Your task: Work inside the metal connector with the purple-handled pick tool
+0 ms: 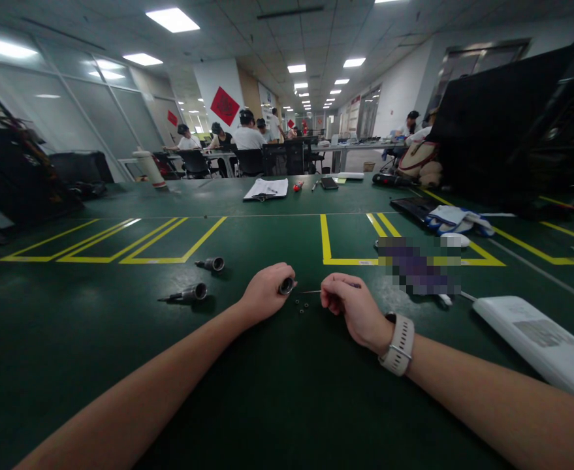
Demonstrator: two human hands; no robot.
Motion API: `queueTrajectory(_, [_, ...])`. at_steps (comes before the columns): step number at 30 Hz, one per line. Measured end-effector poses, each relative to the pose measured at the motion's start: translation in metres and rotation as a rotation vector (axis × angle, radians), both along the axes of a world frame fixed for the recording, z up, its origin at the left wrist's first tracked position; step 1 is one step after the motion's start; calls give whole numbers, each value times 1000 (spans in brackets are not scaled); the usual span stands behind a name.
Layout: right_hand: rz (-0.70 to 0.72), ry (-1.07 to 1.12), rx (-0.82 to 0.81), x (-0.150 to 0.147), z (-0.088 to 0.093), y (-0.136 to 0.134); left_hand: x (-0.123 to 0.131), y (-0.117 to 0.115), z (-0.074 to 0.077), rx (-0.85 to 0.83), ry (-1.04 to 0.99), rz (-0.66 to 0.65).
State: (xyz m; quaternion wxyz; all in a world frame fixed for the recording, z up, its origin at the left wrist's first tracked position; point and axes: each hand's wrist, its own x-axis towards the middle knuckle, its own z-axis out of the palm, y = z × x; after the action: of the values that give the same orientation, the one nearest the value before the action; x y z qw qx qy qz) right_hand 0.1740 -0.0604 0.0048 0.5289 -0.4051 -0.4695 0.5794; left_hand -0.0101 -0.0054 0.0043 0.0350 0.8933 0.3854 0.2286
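Note:
My left hand point(264, 290) is closed around a dark metal socket-like cylinder point(285, 286), its hollow end facing me. In my closed right hand point(348, 301) is a thin-shafted screwdriver point(311, 292); its shaft points left toward the cylinder, and most of its handle is hidden by my fingers. Whether the tip touches the cylinder, I cannot tell. Several tiny metal rings or nuts point(301, 311) lie on the green table point(267, 391) just below the gap between my hands. Left of my left hand rest two similar metal pieces with narrow stems, one nearer point(189, 294) and one farther point(213, 264).
Yellow tape point(326, 241) marks areas on the table. To the right are a white power bank-like box point(536, 333) with a cable, a blurred-out patch point(416, 264), and a white-blue cloth point(458, 219). A clipboard point(266, 189) lies farther back. Several people sit beyond the table.

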Motion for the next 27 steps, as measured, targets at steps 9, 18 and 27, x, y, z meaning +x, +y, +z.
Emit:
queueTrajectory(9, [-136, 162, -19, 2, -3, 5, 0, 2, -2, -71, -21, 9])
queueTrajectory(18, [-143, 168, 1, 0, -7, 6, 0, 2, 5, -161, -79, 6])
queueTrajectory(27, [-80, -172, 168, -5, -8, 4, 5, -13, 11, -171, 92, -142])
